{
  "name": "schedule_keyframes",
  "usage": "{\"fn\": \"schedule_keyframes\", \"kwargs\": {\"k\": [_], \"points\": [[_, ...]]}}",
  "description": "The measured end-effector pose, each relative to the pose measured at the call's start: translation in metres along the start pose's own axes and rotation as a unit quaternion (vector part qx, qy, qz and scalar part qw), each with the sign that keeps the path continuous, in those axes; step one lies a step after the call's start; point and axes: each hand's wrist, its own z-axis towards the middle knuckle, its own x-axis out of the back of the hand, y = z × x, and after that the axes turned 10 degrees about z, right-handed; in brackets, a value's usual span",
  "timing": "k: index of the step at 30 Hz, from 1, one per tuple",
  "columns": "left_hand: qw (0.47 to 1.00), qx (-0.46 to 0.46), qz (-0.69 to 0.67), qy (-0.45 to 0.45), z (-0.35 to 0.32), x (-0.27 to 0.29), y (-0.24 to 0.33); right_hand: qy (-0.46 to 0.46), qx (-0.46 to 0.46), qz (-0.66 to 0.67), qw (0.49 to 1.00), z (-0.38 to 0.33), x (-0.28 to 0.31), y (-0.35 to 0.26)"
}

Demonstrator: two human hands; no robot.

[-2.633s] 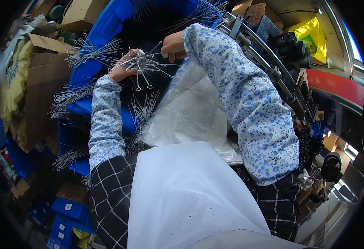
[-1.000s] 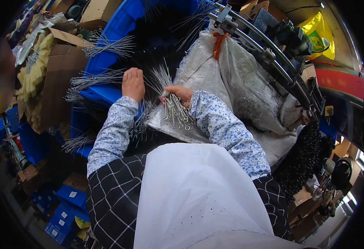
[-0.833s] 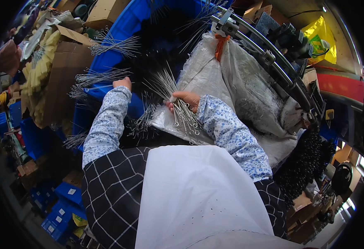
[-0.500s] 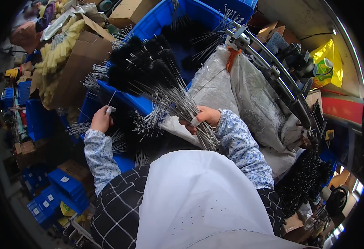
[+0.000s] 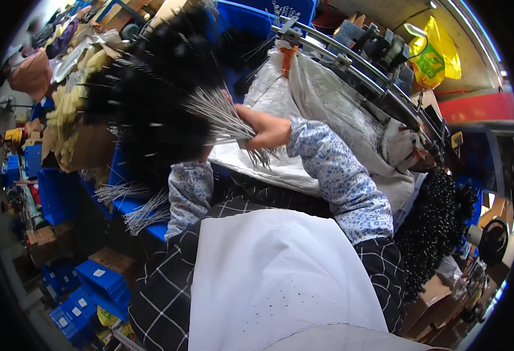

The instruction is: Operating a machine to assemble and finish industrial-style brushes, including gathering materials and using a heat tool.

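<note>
A thick bundle of black-bristled wire brushes (image 5: 151, 99) is raised in front of me, its bristle heads fanned to the left and smeared by motion. My right hand (image 5: 267, 127) is closed round the bare twisted-wire stems, whose ends stick out below the fist. Only a sliver of my left hand (image 5: 206, 154) shows, at the underside of the bristles beside the stems. Its fingers are hidden behind the brushes, so what it grips cannot be made out.
A white woven sack (image 5: 333, 140) hangs from a metal rail (image 5: 350, 67) at right. More wire-stemmed brushes (image 5: 148, 213) lie in a blue bin at lower left. Pale yellow brushes (image 5: 64, 131) fill a cardboard box at left. Black bristles (image 5: 435, 234) are piled at right.
My right hand has lifted the brush bundle up and left, and it looks fuller. My left hand has come from the left side to beneath the bristles. The view has shifted slightly.
</note>
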Motion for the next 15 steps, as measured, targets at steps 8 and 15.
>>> {"fn": "schedule_keyframes", "kwargs": {"k": [8, 15], "points": [[0.923, 0.102, 0.309, 0.205, -0.093, 0.014, -0.045, 0.084, -0.035, 0.085, 0.992, -0.073, -0.036, 0.055], [0.866, 0.099, 0.397, -0.289, -0.016, -0.009, -0.058, 0.054, -0.058, 0.160, 0.984, -0.076, -0.032, 0.042]]}}
